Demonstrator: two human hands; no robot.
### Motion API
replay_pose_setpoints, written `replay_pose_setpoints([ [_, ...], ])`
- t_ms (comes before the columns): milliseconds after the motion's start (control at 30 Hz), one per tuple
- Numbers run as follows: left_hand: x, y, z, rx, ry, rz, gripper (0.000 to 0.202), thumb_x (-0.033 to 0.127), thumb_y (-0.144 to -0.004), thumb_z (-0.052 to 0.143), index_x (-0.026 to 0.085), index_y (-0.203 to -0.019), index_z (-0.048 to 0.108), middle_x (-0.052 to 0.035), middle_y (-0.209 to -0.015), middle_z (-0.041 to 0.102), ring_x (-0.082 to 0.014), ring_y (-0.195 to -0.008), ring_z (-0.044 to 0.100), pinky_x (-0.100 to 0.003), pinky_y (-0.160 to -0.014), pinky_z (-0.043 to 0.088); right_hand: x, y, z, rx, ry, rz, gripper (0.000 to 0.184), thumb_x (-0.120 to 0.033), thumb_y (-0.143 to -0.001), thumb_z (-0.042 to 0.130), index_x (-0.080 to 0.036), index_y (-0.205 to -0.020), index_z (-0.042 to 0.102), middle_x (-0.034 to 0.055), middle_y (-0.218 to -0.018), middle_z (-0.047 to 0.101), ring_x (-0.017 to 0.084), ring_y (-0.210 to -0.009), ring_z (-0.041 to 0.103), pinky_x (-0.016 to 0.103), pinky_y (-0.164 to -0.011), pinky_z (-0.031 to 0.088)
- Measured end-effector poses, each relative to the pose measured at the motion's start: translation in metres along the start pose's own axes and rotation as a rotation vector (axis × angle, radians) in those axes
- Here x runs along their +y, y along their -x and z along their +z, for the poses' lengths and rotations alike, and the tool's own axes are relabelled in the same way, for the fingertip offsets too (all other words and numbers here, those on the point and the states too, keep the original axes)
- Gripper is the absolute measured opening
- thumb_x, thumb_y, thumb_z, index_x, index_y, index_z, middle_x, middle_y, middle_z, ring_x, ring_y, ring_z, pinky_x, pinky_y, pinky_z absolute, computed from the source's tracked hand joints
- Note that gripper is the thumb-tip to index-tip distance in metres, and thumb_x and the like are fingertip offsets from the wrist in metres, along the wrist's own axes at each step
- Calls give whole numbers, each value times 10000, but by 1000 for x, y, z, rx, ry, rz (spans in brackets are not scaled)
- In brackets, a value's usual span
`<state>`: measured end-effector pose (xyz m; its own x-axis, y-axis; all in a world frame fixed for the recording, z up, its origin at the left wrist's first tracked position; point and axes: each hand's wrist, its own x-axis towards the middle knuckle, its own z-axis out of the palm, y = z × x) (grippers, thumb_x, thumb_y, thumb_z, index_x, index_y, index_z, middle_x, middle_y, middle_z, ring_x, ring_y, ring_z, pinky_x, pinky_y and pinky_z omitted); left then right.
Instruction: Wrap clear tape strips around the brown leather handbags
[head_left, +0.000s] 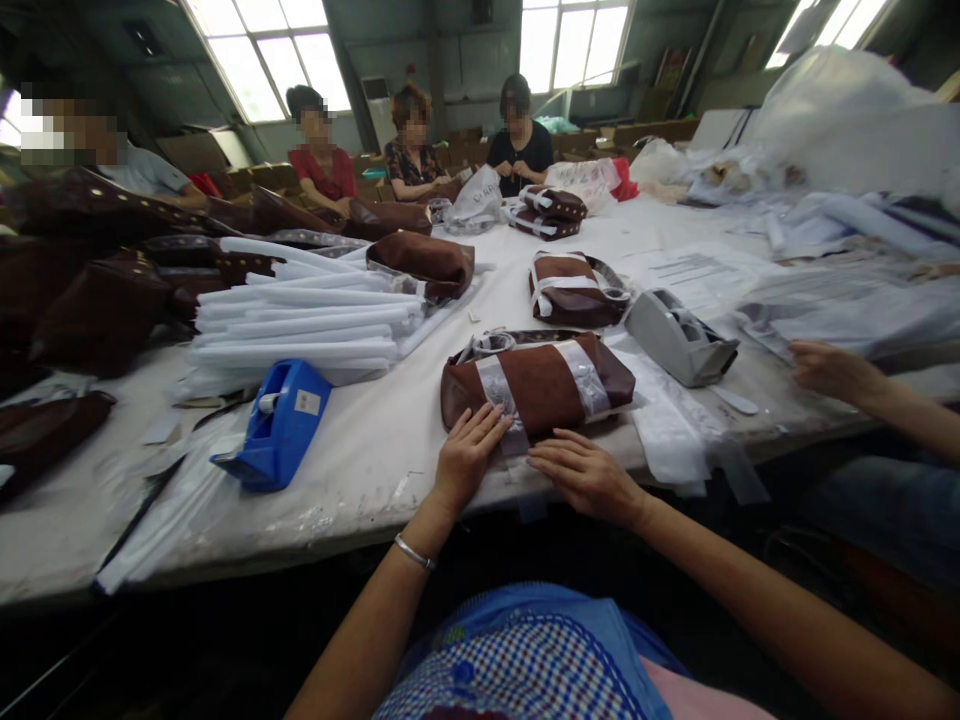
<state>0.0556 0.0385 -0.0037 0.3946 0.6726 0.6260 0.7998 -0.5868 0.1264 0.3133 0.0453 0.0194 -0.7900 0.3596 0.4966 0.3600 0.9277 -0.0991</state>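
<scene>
left hand (469, 452): lay flat, fingers spread, on the soft brown folded fabric bag (540, 385)
right hand (586, 476): lay flat, empty, at its near edge
handling: seemed light and floppy; grip both ends

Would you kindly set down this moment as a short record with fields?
Left hand: flat, fingers on a pale band of the brown bag
Right hand: flat, fingertips at the bag's near edge
Bag: lies on the white table, two pale bands round it
Nearby: blue tape dispenser left, grey tape dispenser right, stack of white rolls behind the blue one
Others: co-worker's hand at right; people seated at the far end
</scene>
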Motion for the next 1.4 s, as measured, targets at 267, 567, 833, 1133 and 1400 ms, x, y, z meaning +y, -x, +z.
replay_pose_setpoints([
  [267,0,0,1,-3,2,0,597,63,-944,490,281,-1492,397,-46,-1473,529,-225,-1403,445,-504,-1161,402,-30,18,17,29,-122,43,661,-17,-794,456,-203,-1428,484,98,-1406,590,236,-1347,501,527,-1147,400],
  [567,1,1,1,16,-1,-14,562,88,-962,492,290,-1481,413,-42,-1460,543,-218,-1392,460,-502,-1155,416,-14,-27,18,242,119,244,494,-149,-927,586,-244,-1405,505,91,-1298,646,262,-1232,565,468,-1088,460],
  [833,-1,1,2,22,-23,-6,523,93,-960,504,256,-1454,451,-33,-1462,542,-209,-1391,462,-482,-1158,416,10,-41,22,358,186,-10,293,-79,-931,567,-237,-1147,685,22,-1017,742,178,-981,636,374,-975,477],
  [1133,3,0,-2,-35,-27,-51,634,30,-931,474,223,-1520,341,-44,-1537,445,-176,-1419,419,-423,-1186,388,6,-37,9,300,103,-47,263,-93,-928,585,-234,-1113,707,21,-927,747,177,-867,614,347,-825,494],
  [1400,4,-3,-8,-76,64,-109,786,-46,-831,457,245,-1541,289,-44,-1561,413,-174,-1421,417,-422,-1192,379,6,-33,17,260,177,-78,237,-108,-923,608,-222,-1106,706,28,-913,747,170,-840,627,333,-773,490],
])
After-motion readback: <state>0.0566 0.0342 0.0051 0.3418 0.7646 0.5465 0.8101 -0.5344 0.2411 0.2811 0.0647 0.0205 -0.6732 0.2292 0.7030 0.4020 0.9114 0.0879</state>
